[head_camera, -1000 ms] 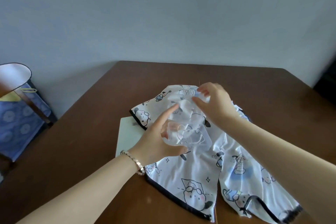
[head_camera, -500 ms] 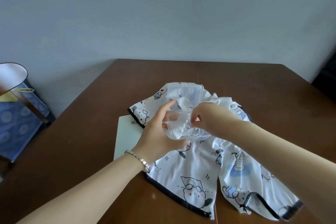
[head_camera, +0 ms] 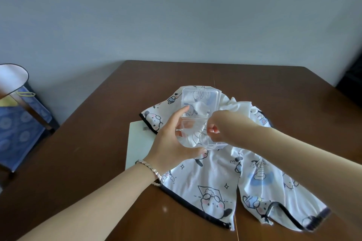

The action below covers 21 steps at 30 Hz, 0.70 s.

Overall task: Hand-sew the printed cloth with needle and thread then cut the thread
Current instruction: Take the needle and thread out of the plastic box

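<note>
Evidently we are at the fetching step. Head view: left hand [head_camera: 172,143] has its grip round the base of an open box [head_camera: 199,100], held above the cloth [head_camera: 213,178], which lies spread on the worktop [head_camera: 88,162]. Right hand [head_camera: 223,129] curls its fingers into the box; we cannot tell whether that grip has closed on anything. We judge it best to keep the box level and pick slowly with the fingertips. Count: one box, one cloth, one card [head_camera: 137,143], one bag [head_camera: 17,123]. We cannot make out needle or thread.
</note>
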Available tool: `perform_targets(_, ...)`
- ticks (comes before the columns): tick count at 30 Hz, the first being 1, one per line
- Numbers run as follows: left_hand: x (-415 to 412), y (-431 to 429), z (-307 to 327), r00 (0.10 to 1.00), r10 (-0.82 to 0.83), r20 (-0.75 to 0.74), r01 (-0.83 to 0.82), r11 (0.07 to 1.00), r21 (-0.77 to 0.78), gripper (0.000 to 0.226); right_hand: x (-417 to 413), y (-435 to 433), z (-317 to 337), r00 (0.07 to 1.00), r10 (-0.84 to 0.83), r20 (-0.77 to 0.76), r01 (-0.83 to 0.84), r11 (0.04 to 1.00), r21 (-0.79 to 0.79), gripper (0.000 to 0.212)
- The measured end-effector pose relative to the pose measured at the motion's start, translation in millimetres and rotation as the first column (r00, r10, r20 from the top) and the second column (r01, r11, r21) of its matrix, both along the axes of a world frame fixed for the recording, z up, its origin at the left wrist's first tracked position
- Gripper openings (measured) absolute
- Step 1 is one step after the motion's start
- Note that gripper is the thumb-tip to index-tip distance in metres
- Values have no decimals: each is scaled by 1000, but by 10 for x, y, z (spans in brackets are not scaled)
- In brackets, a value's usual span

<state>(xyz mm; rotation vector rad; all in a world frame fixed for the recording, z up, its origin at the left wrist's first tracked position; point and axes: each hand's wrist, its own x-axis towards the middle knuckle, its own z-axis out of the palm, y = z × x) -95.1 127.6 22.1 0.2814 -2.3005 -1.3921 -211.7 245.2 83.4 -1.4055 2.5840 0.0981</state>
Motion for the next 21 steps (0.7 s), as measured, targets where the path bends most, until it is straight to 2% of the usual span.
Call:
perform_targets(3,8,12,2,1000,11,-15,-11,1000,-16,89,36,-15,-33,993,57,-99,-57,998,-3,11)
perform_targets(7,45,-15,14,999,32,-5,-32,998,-48,91,84,-23,31,985,80,-152,-79,997,13,18)
perform_targets(11,139,-105,18,997,81,-17,-82,992,-92,91,146,-23,302,989,40,-140,-54,994,-94,17)
perform_targets(13,218,-160,45,987,159,-24,-160,978,-131,89,145,-17,427,992,10,-127,-33,983,-180,14)
perform_targets(15,300,-280,36,951,303,-56,-308,944,-118,85,100,4,474,998,-39,-41,25,957,-289,9)
perform_targets(17,389,-478,-20,880,470,-71,-474,878,-66,84,29,31,433,991,-93,98,125,911,-392,14)
perform_targets(21,592,-849,-117,726,688,-5,-688,726,13,85,-60,62,243,932,-158,327,297,852,-432,20)
